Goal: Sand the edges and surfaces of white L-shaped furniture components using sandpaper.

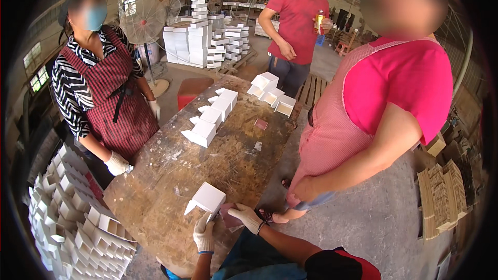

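A small white box with a pointed projection at its left side sits near the front edge of the wooden table. My left hand, in a white knitted glove, is closed at the box's near side, around something thin and greyish that I cannot make out. Just right of it, my gloved right hand pinches a reddish-brown sheet of sandpaper. The sheet lies close to the box's right corner, partly under my fingers.
Farther along the worn table stand a row of white boxes and several open ones. Another sandpaper piece lies there. Stacked white boxes fill the lower left. Co-workers stand left, right and at the far end.
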`<state>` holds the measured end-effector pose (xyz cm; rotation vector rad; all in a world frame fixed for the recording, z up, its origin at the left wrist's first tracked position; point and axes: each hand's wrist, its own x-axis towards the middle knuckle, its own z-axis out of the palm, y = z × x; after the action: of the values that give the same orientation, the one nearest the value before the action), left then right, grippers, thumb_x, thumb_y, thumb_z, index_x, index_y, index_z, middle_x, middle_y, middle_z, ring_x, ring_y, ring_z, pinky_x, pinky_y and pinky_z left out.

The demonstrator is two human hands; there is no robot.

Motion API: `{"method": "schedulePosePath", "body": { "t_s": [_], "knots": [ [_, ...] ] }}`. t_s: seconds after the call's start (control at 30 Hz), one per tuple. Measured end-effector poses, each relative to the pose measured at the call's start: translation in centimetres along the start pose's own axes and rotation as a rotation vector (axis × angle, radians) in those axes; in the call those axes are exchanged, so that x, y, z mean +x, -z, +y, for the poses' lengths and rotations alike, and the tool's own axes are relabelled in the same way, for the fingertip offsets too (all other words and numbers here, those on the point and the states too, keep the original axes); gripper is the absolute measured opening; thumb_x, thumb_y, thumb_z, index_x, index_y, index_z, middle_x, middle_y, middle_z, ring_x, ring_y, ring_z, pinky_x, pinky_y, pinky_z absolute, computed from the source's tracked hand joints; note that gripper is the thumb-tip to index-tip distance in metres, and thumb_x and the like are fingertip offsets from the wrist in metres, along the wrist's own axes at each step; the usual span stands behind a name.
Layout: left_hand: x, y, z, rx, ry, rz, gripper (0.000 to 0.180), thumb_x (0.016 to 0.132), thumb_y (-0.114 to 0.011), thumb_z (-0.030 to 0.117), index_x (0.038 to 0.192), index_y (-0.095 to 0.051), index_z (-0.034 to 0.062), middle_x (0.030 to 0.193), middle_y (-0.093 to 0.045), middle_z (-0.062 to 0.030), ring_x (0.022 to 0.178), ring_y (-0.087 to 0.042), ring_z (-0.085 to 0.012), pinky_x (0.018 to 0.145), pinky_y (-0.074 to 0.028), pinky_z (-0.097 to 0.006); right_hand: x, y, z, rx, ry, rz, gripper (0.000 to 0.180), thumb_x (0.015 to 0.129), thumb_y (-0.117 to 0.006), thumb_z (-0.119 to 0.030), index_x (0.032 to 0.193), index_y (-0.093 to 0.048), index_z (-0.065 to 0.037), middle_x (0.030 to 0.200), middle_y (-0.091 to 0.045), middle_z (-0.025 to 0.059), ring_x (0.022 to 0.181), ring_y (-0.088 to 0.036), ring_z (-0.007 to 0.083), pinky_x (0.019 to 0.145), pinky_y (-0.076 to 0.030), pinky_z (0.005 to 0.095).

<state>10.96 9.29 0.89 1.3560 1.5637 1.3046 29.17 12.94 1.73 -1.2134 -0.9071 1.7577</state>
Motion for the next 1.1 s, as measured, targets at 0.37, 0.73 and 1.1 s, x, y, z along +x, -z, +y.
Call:
{"method": "schedulePosePath", "body": {
  "t_s": [0.37, 0.73, 1.1],
  "knots": [
    [-1.9, 0.6, 0.0, 0.003, 0.019, -0.019, 0.028, 0.082, -0.058, 0.002, 0.108, -0.066, 0.001, 0.106, -0.066, -0.0132, 0.1, -0.061, -0.0233, 0.09, -0.046, -0.033, -1.1, 0.1, 1.5, 0.017, 0.025, -0.032, 0.031, 0.092, -0.059, -0.02, 0.116, -0.058, -0.001, 0.102, -0.063, 0.0018, 0.091, -0.06, 0.0084, 0.079, -0.048, 0.0245],
    [5.4, 14.5, -1.1, 0.139, -0.121, -0.528, 0.027, 0.089, -0.05, 0.005, 0.112, -0.064, 0.0046, 0.11, -0.064, -0.0102, 0.103, -0.059, -0.0229, 0.09, -0.046, -0.031, -2.0, 0.2, -3.6, -0.108, 0.006, -0.188, 0.033, 0.089, -0.057, -0.01, 0.12, -0.056, 0.001, 0.107, -0.064, 0.0042, 0.095, -0.062, 0.0139, 0.084, -0.049, 0.0266],
    [0.6, 10.2, 1.8, 0.216, 0.006, -0.042, 0.029, 0.089, -0.057, 0.03, 0.103, -0.069, 0.0078, 0.122, -0.058, -0.0136, 0.119, -0.048, -0.0312, 0.102, -0.036, -0.039, -2.2, -2.1, -5.0, -1.034, 0.402, -0.34, 0.07, 0.08, -0.067, -0.019, 0.143, -0.037, -0.02, 0.099, -0.063, 0.0195, 0.086, -0.062, 0.0351, 0.074, -0.048, 0.0382]
  ]
}}
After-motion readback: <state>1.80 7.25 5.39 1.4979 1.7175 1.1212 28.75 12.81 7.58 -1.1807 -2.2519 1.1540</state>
